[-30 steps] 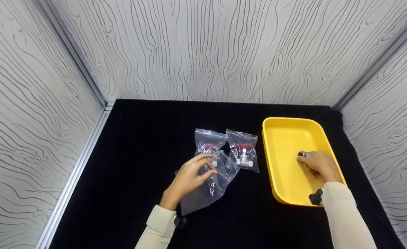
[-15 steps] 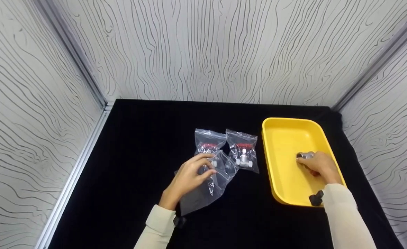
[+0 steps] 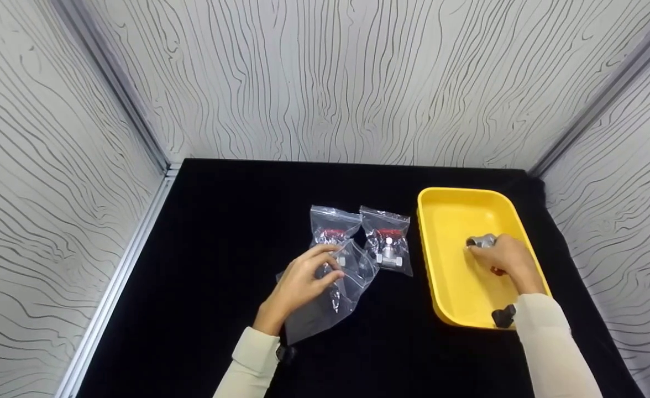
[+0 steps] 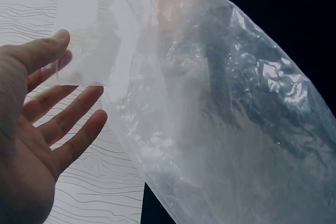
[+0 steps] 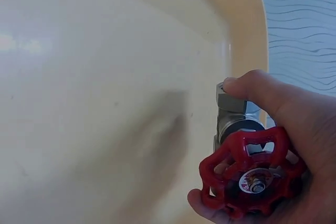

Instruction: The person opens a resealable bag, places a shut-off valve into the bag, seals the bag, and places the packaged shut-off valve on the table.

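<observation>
My left hand [image 3: 303, 282] pinches the edge of a clear zip bag [image 3: 319, 320] between thumb and index finger, while the other fingers stay spread. In the left wrist view, the bag [image 4: 220, 108] hangs loose and crumpled, with nothing visible inside. Over the yellow tray [image 3: 434, 293], my right hand [image 3: 512, 262] grips a metal valve [image 3: 482, 241]. Its red handwheel [image 5: 239, 148] faces the right wrist camera, and the thumb presses on the hex end of the body. Fingers hide part of the valve.
Two sealed zip bags lie side by side on the black cloth: a left bag [image 3: 333, 218], partly covered by the loose bag, and a right bag [image 3: 388, 249]. Red-handled metal valves show inside. White wood-patterned walls [image 3: 325, 83] enclose the back and sides.
The right hand has shifted slightly to the left and up in the head view, carrying the valve with it. The left hand and its bag have hardly moved.
</observation>
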`<state>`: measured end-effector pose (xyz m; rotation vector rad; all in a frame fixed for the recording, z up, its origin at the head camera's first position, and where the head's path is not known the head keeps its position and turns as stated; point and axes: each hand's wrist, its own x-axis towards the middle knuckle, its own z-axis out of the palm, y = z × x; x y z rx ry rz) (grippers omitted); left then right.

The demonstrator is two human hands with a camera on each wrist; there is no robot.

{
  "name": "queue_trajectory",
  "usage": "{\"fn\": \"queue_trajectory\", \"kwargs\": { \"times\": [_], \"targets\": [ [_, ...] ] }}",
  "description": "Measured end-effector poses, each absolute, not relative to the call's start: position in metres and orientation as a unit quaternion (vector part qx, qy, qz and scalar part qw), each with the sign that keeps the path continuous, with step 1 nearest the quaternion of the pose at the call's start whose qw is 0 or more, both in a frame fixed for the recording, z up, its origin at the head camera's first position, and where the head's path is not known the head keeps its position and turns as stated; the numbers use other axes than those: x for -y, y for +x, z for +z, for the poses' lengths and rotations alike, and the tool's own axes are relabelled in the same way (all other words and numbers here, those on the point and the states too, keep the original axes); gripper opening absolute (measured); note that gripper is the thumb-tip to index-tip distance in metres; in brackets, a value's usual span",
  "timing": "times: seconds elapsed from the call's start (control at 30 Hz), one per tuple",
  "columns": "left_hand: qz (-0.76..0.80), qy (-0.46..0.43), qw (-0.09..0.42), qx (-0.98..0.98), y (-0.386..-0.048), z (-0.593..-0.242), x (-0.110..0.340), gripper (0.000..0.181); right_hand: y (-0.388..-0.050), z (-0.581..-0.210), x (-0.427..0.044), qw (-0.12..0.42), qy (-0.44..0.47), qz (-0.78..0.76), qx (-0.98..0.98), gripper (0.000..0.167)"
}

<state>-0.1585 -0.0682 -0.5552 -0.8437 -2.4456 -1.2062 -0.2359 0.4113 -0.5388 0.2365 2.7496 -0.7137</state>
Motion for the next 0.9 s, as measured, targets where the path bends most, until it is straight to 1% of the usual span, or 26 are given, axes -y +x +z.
{"fn": "queue_trajectory", "kwargs": {
  "times": [0.23,0.47,0.7,0.9],
  "targets": [
    [-0.421,-0.288,0.136,0.849,-0.158,-0.556,0.068,0.014,-0.234,-0.526,-0.397,0.141,0.06,-0.238,-0.959,0.058],
    [-0.419,-0.288,0.129,0.852,-0.158,-0.555,0.068,0.015,-0.231,-0.513,-0.384,0.123,0.048,-0.238,-0.962,0.063],
    [-0.414,-0.29,0.132,0.853,-0.159,-0.556,0.067,0.014,-0.226,-0.499,-0.37,0.109,0.036,-0.248,-0.962,0.074],
    [-0.412,-0.285,0.126,0.856,-0.159,-0.559,0.066,0.014,-0.22,-0.489,-0.358,0.098,0.022,-0.244,-0.964,0.071]
  ]
}}
